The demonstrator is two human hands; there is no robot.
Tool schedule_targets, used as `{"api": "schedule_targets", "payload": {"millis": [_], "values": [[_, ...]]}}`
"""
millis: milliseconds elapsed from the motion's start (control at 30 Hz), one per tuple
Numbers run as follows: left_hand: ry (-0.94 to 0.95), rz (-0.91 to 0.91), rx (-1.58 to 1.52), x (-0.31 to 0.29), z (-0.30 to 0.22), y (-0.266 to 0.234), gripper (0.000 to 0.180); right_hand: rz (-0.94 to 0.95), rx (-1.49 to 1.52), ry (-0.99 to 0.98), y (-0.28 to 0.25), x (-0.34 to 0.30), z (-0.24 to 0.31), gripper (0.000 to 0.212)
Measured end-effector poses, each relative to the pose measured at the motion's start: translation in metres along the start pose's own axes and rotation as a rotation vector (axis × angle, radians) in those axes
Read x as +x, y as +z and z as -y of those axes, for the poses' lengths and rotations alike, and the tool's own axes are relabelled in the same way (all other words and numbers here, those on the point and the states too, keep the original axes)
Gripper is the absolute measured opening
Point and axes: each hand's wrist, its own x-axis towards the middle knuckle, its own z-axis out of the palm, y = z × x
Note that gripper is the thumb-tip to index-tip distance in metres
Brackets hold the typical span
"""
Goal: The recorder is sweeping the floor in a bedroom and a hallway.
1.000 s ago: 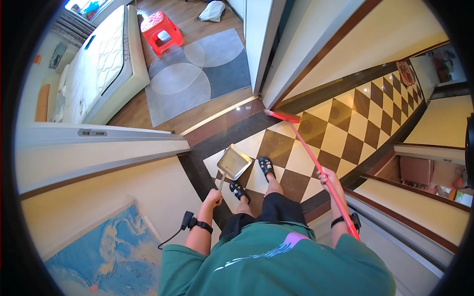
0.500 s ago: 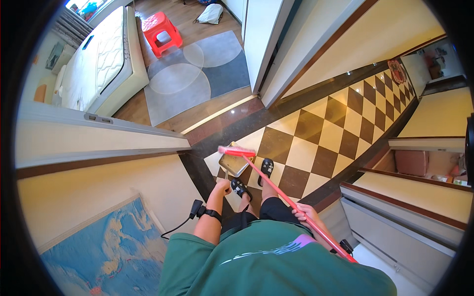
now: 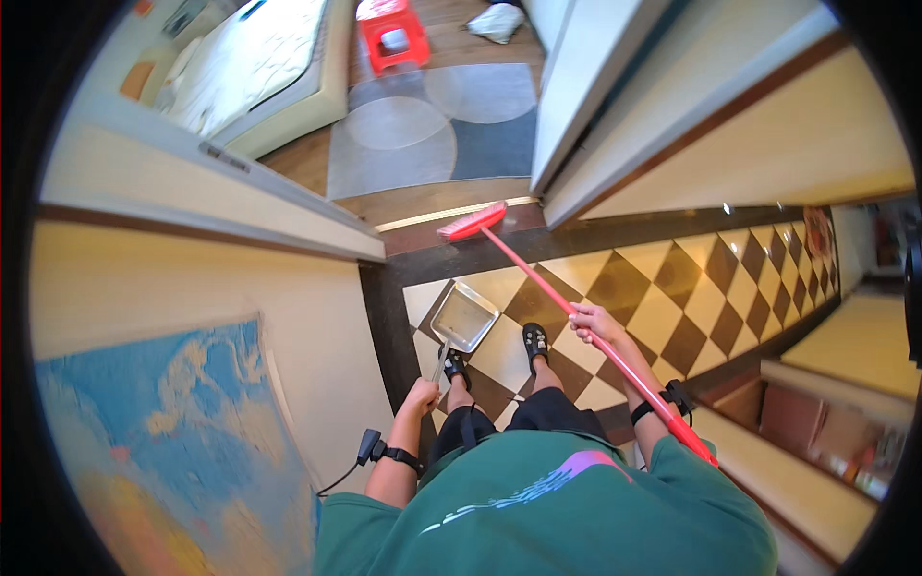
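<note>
My right hand (image 3: 594, 324) is closed round the long red handle of a broom (image 3: 538, 278). The broom's red head with pale bristles lies at the doorway threshold (image 3: 423, 233), ahead of my feet. In my left hand (image 3: 421, 396) is the handle of a metal dustpan (image 3: 465, 318). Its square pan is over the checkered tiles, just ahead of my left shoe (image 3: 453, 363). Any dirt in the pan is too small to make out. My right shoe (image 3: 535, 338) stands to the right of the pan.
Beyond the doorway are a grey rug (image 3: 394, 178), a red plastic stool (image 3: 394, 36), a bed (image 3: 259, 67) and a white bag (image 3: 497, 23). A painted wall picture (image 3: 163, 422) is at my left. The checkered floor (image 3: 663, 278) runs along the hallway to the right.
The broom head has swung forward from over the dustpan to the threshold, and my right hand has moved forward with it. The dustpan stays near my feet. My view has turned somewhat.
</note>
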Motion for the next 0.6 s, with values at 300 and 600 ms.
{"api": "schedule_targets", "payload": {"millis": [300, 600], "values": [[-0.105, -0.099, -0.414, -0.022, 0.077, 0.124, 0.015, 0.039, -0.166, 0.107, -0.06, 0.074, 0.02, 0.017], [-0.161, -0.114, -0.786, -0.019, 0.117, 0.169, 0.013, 0.107, -0.138, 0.435, -0.103, -0.096, -0.077, 0.02]]}}
